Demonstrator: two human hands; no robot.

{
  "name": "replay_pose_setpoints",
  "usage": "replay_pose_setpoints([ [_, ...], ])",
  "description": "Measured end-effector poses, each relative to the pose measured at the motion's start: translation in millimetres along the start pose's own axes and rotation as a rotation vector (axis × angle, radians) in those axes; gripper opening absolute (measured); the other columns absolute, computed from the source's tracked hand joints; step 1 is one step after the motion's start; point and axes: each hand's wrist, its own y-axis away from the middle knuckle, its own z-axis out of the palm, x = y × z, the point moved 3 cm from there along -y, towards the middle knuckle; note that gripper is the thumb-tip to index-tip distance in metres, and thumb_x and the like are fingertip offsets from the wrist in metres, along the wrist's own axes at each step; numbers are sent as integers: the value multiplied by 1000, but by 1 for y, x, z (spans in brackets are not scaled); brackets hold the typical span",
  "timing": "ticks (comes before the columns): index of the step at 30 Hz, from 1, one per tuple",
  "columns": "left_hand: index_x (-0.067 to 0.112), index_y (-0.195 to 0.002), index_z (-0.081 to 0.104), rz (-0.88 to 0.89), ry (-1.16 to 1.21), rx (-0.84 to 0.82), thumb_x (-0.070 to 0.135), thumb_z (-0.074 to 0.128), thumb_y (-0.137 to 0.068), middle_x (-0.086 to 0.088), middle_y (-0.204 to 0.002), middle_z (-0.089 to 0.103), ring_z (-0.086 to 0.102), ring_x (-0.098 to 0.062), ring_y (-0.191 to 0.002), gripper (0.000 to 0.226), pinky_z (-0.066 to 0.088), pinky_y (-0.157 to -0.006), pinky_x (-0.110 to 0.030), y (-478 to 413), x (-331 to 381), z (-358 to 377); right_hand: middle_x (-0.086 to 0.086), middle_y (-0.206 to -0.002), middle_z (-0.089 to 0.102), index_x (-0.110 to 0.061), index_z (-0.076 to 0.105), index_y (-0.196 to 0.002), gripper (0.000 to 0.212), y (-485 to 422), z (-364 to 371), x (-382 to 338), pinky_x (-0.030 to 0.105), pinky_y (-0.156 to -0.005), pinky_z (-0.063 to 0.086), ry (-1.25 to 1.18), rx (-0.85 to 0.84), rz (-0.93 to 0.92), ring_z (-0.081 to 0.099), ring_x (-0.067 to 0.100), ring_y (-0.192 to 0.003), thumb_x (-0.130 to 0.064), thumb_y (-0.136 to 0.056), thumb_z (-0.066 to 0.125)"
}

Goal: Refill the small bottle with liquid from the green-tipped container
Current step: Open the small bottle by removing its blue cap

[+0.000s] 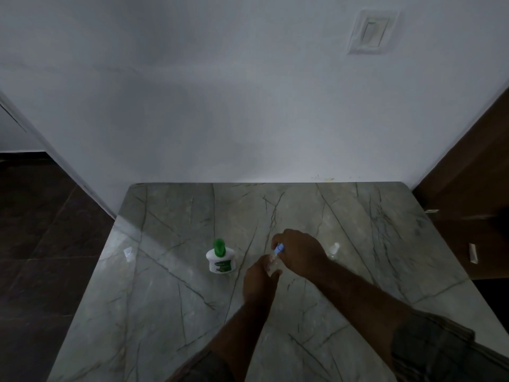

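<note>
A small clear bottle (272,261) with a light blue cap (279,248) stands near the middle of the marble table (165,312). My left hand (259,282) grips its lower body from the near side. My right hand (298,252) comes from above and pinches the blue cap. The white container with the green tip (220,257) stands upright on the table, a short way left of both hands, with nothing touching it.
A small clear bottle with a white cap (333,250) stands just right of my right hand. The table backs onto a white wall (248,106). A brown wooden door (468,188) is at the right, dark floor (41,230) at the left.
</note>
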Motion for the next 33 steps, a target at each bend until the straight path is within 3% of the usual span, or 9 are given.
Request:
replay_pose_setpoints([
  [4,27,-117,62,6,-11,12,31,73,-85,9,-110,69,62,-4,-98,34,50,-87,-22,2,0,-4,-9,-88,65,-29,66,-92,9,5,-29,2,24,-67,48,-15,20,-12,62,9,-79,-34,-84,63],
  [8,24,-118,63,18,-4,23,30,75,-83,8,-112,70,63,-6,-99,38,47,-84,-17,1,-3,-13,-12,-71,64,-30,62,-83,20,32,-77,31,22,-58,43,-79,44,127,58,4,-63,-50,-82,67],
  [12,24,-120,63,18,22,29,30,75,-84,9,-114,70,63,-4,-102,39,49,-88,-17,2,-12,-19,7,-78,73,-18,65,-85,14,67,-86,72,22,-53,53,-870,201,341,70,14,-66,-25,-81,76],
  [16,28,-120,62,2,48,35,33,74,-84,14,-113,68,60,5,-98,38,45,-84,-9,6,-22,-20,15,-104,71,-14,62,-99,19,69,-6,73,37,-79,58,-1428,277,548,70,26,-92,-5,-84,69],
  [19,31,-118,62,-15,49,48,33,75,-83,18,-109,67,59,8,-94,37,41,-78,-3,9,-30,-21,5,-108,71,-16,62,-106,20,49,61,59,39,-87,55,-1210,287,621,67,22,-100,-14,-87,68],
  [22,31,-114,65,-8,43,64,31,77,-82,19,-104,68,59,9,-90,34,42,-78,-3,9,-41,-22,0,-94,71,-16,65,-100,17,27,110,44,29,-74,55,-916,234,611,67,19,-90,-24,-86,70],
  [26,38,-107,65,-28,50,69,30,79,-80,26,-92,65,59,17,-85,32,42,-71,1,10,-59,-23,2,-92,67,-15,67,-95,17,12,155,44,29,-75,50,-564,117,605,63,20,-87,-31,-90,62],
  [30,61,-89,52,-23,55,54,33,78,-78,38,-86,61,57,21,-90,39,43,-67,0,11,-69,-22,1,-94,61,-19,64,-96,17,4,172,51,27,-69,46,-485,165,694,62,20,-88,-34,-92,56],
  [33,57,-94,56,-24,46,59,34,78,-77,44,-88,59,57,19,-92,36,43,-67,1,11,-73,-23,3,-105,55,-21,59,-103,20,1,174,58,31,-74,46,-425,155,692,58,24,-95,-37,-90,58],
])
